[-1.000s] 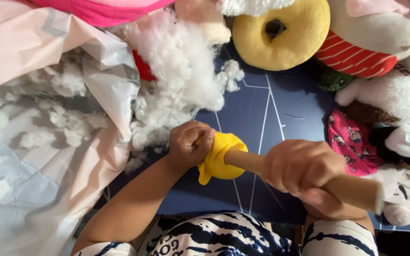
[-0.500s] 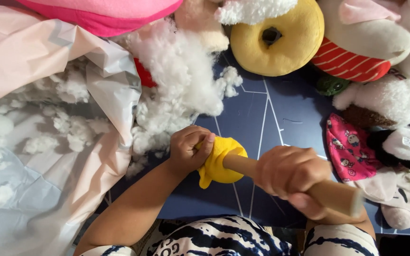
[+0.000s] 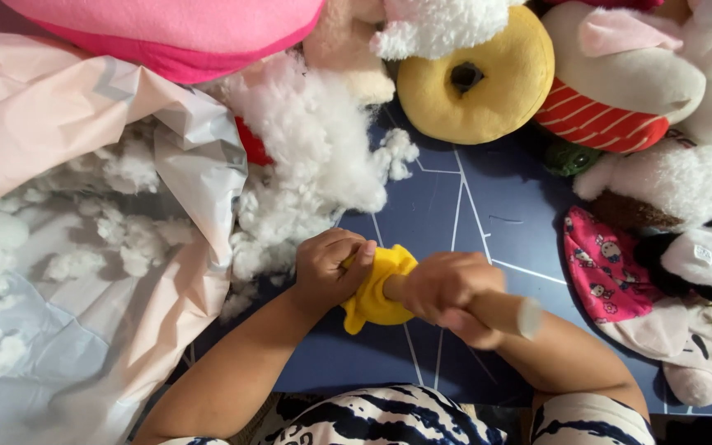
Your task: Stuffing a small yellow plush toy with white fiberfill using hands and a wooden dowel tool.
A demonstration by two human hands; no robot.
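My left hand point(image 3: 331, 268) is closed around one end of a small yellow fabric toy piece point(image 3: 377, 288) held over the dark blue mat point(image 3: 455, 214). My right hand point(image 3: 442, 288) grips a light wooden stick point(image 3: 500, 311) whose front end goes into the yellow piece. The stick's blunt back end points right, toward my right forearm. A heap of loose white stuffing point(image 3: 306, 165) lies just beyond my left hand.
A large thin plastic bag point(image 3: 84, 247) full of white stuffing fills the left side. A pink cushion point(image 3: 166, 33), a yellow ring-shaped plush point(image 3: 475, 82), a red-striped plush point(image 3: 611, 99), and several other soft toys point(image 3: 661, 272) crowd the far edge and right side.
My right hand has slid left along the stick toward the yellow piece, pushing the stick further in. My left hand has kept its grip.
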